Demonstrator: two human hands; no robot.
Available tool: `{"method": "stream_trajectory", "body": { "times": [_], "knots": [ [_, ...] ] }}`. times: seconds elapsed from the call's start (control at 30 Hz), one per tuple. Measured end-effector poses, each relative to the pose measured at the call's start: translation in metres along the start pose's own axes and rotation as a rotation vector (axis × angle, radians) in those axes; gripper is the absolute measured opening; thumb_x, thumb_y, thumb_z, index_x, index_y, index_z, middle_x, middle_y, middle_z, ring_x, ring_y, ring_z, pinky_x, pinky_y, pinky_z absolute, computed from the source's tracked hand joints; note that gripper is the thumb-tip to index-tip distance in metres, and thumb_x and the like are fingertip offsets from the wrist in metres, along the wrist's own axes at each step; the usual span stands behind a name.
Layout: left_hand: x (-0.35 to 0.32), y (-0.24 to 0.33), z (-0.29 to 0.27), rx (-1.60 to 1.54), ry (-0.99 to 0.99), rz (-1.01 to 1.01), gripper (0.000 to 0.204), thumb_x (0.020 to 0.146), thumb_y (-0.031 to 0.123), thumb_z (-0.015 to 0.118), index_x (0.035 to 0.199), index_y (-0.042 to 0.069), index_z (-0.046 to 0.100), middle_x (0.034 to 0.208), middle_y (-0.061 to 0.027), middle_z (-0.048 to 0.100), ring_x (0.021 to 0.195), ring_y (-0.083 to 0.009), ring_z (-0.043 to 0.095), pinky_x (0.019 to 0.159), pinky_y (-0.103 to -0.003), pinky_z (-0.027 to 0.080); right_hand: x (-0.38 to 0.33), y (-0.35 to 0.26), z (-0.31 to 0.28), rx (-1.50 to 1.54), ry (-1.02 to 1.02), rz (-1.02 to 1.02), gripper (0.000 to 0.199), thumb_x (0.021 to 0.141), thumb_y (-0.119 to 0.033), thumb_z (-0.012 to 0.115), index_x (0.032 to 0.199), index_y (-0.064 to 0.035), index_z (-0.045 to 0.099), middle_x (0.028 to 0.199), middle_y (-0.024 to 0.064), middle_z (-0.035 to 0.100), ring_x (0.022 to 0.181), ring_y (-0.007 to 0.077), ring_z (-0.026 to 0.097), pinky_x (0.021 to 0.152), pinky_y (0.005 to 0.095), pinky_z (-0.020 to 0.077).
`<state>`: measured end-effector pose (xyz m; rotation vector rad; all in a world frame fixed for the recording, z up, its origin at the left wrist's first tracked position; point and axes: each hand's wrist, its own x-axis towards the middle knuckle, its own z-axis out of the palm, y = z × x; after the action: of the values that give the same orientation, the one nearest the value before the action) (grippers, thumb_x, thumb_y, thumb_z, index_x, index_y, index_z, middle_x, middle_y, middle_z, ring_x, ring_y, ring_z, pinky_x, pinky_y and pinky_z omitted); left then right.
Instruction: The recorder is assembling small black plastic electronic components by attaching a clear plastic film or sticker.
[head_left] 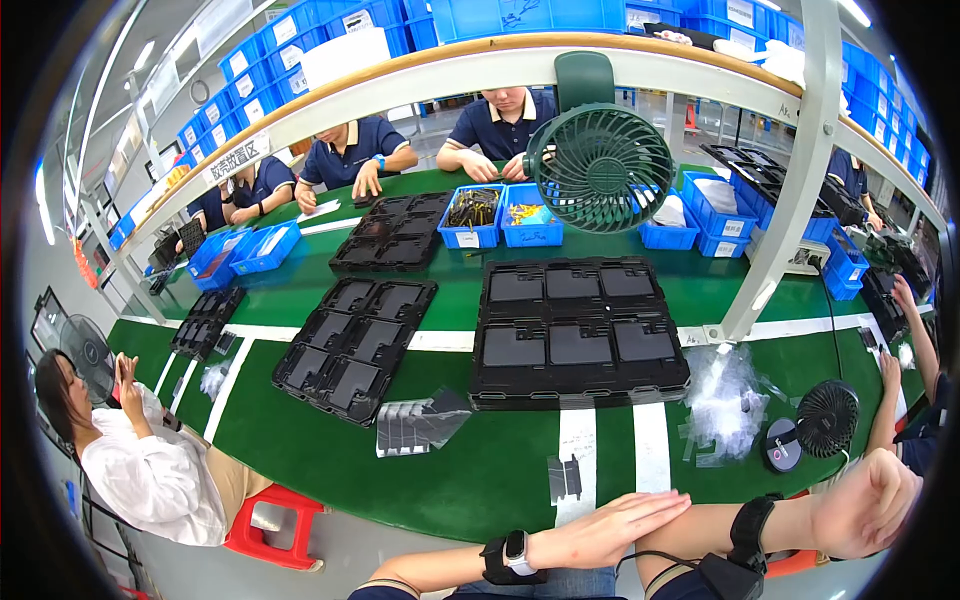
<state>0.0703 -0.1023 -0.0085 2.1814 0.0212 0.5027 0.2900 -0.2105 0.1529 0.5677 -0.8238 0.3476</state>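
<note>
My left hand (605, 527) lies flat across my right forearm (705, 528), fingers stretched out and together, holding nothing. A watch (517, 553) and a black strap circle the left wrist. Off to the right, my right hand (868, 507) is raised with its fingers curled in, and nothing shows in them. A black band (750, 535) with a cable wraps the right wrist. In front of me on the green table (450, 480) sits a black tray (578, 390) with several dark flat rectangular parts in its pockets. Neither hand touches it.
Another filled black tray (355, 345) stands to its left. Dark strips (420, 425), crumpled clear film (725, 405) and a small black fan (827, 418) lie nearby. A green fan (603, 168) hangs from the shelf; a white post (790, 190) rises right. Several people sit around.
</note>
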Motion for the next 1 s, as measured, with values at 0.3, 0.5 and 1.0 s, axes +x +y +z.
{"method": "stream_trajectory", "body": {
  "times": [0.3, 0.5, 1.0],
  "knots": [
    [-0.017, -0.014, -0.002, -0.038, -0.109, -0.105, 0.079, 0.065, -0.015, 0.042, 0.140, 0.002, 0.024, 0.137, -0.0179, 0.038, 0.122, -0.0323, 0.040, 0.103, -0.038, 0.033, -0.002, 0.009, 0.002, -0.008, -0.016, -0.030, 0.024, 0.064, 0.003, 0.043, 0.046, -0.0111, 0.036, 0.038, -0.0020, 0.041, 0.031, 0.0054, 0.035, 0.035, 0.0160, 0.0284],
    [-0.008, 0.004, -0.007, -0.111, -0.024, -0.017, 0.080, 0.063, -0.016, 0.041, 0.139, 0.001, 0.023, 0.138, -0.0194, 0.035, 0.124, -0.0333, 0.038, 0.102, -0.039, 0.034, -0.004, 0.014, 0.001, 0.007, -0.044, -0.062, 0.025, 0.067, 0.004, 0.045, 0.047, -0.0104, 0.038, 0.039, -0.0020, 0.041, 0.031, 0.0052, 0.035, 0.035, 0.0166, 0.0279],
    [-0.039, -0.008, -0.093, 0.001, 0.269, -0.319, 0.027, 0.083, 0.007, 0.058, 0.110, 0.005, 0.060, 0.090, -0.0088, 0.066, 0.073, -0.0149, 0.063, 0.065, -0.026, 0.051, -0.011, 0.036, 0.014, 0.022, -0.015, -0.132, 0.011, 0.064, 0.003, 0.048, 0.057, -0.0057, 0.046, 0.041, -0.0015, 0.042, 0.031, 0.0059, 0.036, 0.034, 0.0177, 0.0285]
  ]
}}
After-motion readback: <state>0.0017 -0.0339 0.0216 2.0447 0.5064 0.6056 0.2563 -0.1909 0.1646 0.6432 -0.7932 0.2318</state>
